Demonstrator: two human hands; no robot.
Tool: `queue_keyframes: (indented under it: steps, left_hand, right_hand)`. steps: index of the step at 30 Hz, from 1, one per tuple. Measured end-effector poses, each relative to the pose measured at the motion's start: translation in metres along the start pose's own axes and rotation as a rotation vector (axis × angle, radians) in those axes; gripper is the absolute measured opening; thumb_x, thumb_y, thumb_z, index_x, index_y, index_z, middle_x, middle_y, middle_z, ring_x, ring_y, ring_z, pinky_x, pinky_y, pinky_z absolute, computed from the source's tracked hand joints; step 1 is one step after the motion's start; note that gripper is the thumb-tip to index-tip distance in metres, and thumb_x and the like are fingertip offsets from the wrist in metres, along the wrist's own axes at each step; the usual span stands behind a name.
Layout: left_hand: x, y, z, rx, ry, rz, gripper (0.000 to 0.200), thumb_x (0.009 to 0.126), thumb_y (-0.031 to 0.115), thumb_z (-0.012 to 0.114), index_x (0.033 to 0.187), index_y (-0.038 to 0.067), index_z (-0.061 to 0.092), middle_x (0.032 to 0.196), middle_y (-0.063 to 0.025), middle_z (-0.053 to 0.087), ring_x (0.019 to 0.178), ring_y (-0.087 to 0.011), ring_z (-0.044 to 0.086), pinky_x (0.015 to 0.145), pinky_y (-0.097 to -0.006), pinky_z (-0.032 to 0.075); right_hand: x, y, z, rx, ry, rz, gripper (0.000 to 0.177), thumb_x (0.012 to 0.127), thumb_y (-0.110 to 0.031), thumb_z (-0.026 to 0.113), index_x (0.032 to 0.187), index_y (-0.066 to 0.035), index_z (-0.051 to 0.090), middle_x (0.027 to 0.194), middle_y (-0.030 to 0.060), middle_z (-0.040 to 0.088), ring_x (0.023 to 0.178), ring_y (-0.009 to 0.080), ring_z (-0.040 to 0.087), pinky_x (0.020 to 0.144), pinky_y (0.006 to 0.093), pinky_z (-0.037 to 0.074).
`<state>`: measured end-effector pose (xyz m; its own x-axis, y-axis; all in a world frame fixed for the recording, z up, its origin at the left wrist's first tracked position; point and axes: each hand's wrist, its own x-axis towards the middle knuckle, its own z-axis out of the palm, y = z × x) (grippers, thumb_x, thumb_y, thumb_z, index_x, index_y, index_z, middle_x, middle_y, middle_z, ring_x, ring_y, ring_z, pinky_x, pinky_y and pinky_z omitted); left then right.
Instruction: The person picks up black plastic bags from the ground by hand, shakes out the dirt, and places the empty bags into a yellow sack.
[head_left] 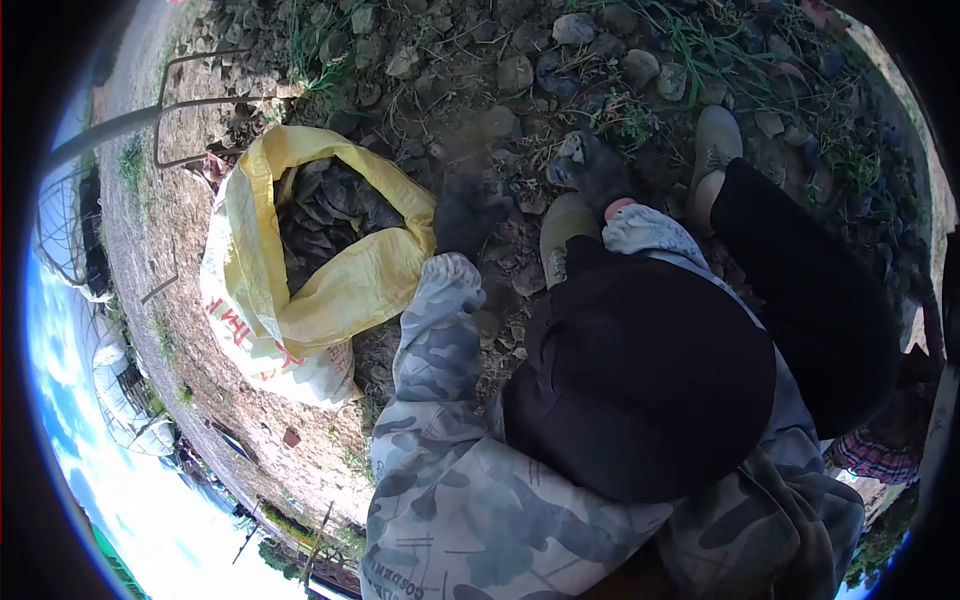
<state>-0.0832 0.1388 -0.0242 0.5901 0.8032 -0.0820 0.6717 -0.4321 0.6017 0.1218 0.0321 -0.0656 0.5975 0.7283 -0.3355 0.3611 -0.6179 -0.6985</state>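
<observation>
My left hand (468, 208), in a dark glove, is low over the stony soil (515, 75), just right of the open sack (330, 335). Its fingers are dark and blurred, so whether they hold anything cannot be made out. The sack is white with red print and a yellow rolled rim, and dark, leaf-like material (335, 210) lies inside. To the right, my right hand (592, 168), also dark-gloved, is bent close to the ground in front of a shoe, its fingers curled around a small greyish thing that I cannot identify.
Two shoes (716, 140) stand among stones and weeds. Bent metal rods (158, 108) stick out at the upper left, beside a gravel path (130, 235). Plaid cloth (878, 458) shows at the right edge. Wire frames with pale covers are at the far left.
</observation>
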Motion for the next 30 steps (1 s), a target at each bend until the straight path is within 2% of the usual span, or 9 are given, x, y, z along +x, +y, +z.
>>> queue_keyframes:
  steps: [4, 6, 10, 18, 20, 22, 27, 29, 30]
  left_hand:
    - [-0.004, -0.025, 0.006, -0.392, -0.064, -0.228, 0.037, 0.074, 0.03, 0.071, 0.102, 0.008, 0.062, 0.091, -0.0147, 0.066, 0.084, -0.0353, 0.064, 0.072, -0.044, 0.05]
    - [-0.006, -0.037, 0.011, -0.055, -0.025, -0.168, 0.027, 0.077, 0.025, 0.065, 0.098, 0.009, 0.062, 0.085, -0.0153, 0.066, 0.081, -0.0372, 0.063, 0.069, -0.0461, 0.05]
    - [-0.01, -0.013, -0.001, 0.171, -0.043, -0.189, 0.019, 0.078, 0.021, 0.063, 0.09, 0.005, 0.061, 0.09, -0.0146, 0.065, 0.082, -0.0361, 0.063, 0.073, -0.0435, 0.049]
    - [-0.024, 0.005, -0.052, 0.023, 0.419, -0.056, 0.012, 0.076, 0.014, 0.063, 0.085, 0.007, 0.059, 0.087, -0.0136, 0.062, 0.084, -0.0341, 0.059, 0.074, -0.0432, 0.047]
    - [-0.022, 0.007, -0.061, 0.012, 0.441, -0.117, 0.011, 0.077, 0.014, 0.062, 0.083, 0.005, 0.059, 0.092, -0.0135, 0.062, 0.086, -0.0332, 0.059, 0.077, -0.042, 0.046]
    - [-0.02, 0.014, -0.065, -0.065, 0.501, 0.03, 0.014, 0.08, 0.016, 0.062, 0.083, 0.003, 0.058, 0.1, -0.0149, 0.062, 0.089, -0.0338, 0.059, 0.078, -0.0428, 0.047]
    - [-0.013, 0.049, -0.02, -0.183, 0.205, 0.131, 0.031, 0.08, 0.018, 0.067, 0.105, 0.002, 0.057, 0.112, -0.0187, 0.058, 0.1, -0.0369, 0.058, 0.085, -0.0433, 0.046]
    - [-0.013, 0.063, -0.014, -0.293, 0.078, 0.05, 0.038, 0.079, 0.016, 0.068, 0.112, 0.003, 0.054, 0.116, -0.0181, 0.057, 0.104, -0.0351, 0.057, 0.088, -0.0409, 0.046]
    - [-0.012, 0.068, -0.015, -0.4, -0.051, -0.031, 0.046, 0.078, 0.014, 0.068, 0.119, 0.003, 0.052, 0.121, -0.0175, 0.055, 0.108, -0.0332, 0.056, 0.091, -0.0384, 0.045]
  right_hand:
    - [-0.001, -0.003, -0.002, 0.05, -0.047, 0.003, 0.047, 0.079, -0.027, 0.067, 0.121, -0.012, 0.053, 0.11, 0.0173, 0.062, 0.104, 0.0345, 0.058, 0.089, 0.0427, 0.046]
    - [-0.004, -0.006, -0.005, 0.045, -0.022, -0.02, 0.046, 0.078, -0.026, 0.067, 0.12, -0.012, 0.053, 0.108, 0.0169, 0.062, 0.104, 0.0345, 0.058, 0.088, 0.0429, 0.046]
    - [-0.013, -0.015, -0.006, 0.039, -0.015, -0.003, 0.045, 0.078, -0.026, 0.067, 0.119, -0.011, 0.054, 0.111, 0.0162, 0.061, 0.105, 0.0344, 0.058, 0.089, 0.0419, 0.046]
    - [-0.014, -0.03, -0.003, 0.105, -0.055, -0.086, 0.038, 0.077, -0.026, 0.067, 0.11, -0.01, 0.057, 0.102, 0.0145, 0.063, 0.1, 0.0345, 0.059, 0.087, 0.0424, 0.046]
    - [-0.011, -0.035, -0.002, 0.121, -0.079, -0.099, 0.038, 0.077, -0.025, 0.068, 0.11, -0.009, 0.057, 0.103, 0.0147, 0.062, 0.1, 0.0338, 0.059, 0.085, 0.0423, 0.047]
    - [-0.011, -0.044, 0.001, 0.181, -0.068, -0.088, 0.038, 0.076, -0.023, 0.068, 0.11, -0.009, 0.057, 0.102, 0.0149, 0.063, 0.1, 0.033, 0.059, 0.084, 0.0417, 0.047]
    - [-0.008, -0.053, 0.024, 0.486, -0.218, -0.117, 0.034, 0.08, -0.018, 0.065, 0.111, -0.007, 0.057, 0.104, 0.0145, 0.062, 0.101, 0.0299, 0.06, 0.083, 0.0391, 0.049]
    - [-0.007, -0.045, 0.031, -0.454, -0.087, -0.737, 0.032, 0.085, -0.015, 0.061, 0.115, -0.008, 0.056, 0.107, 0.0126, 0.061, 0.103, 0.0264, 0.058, 0.086, 0.0354, 0.048]
    - [-0.005, -0.042, 0.03, -0.455, -0.087, -0.735, 0.032, 0.085, -0.015, 0.061, 0.115, -0.008, 0.056, 0.107, 0.0126, 0.061, 0.103, 0.0264, 0.058, 0.086, 0.0354, 0.048]
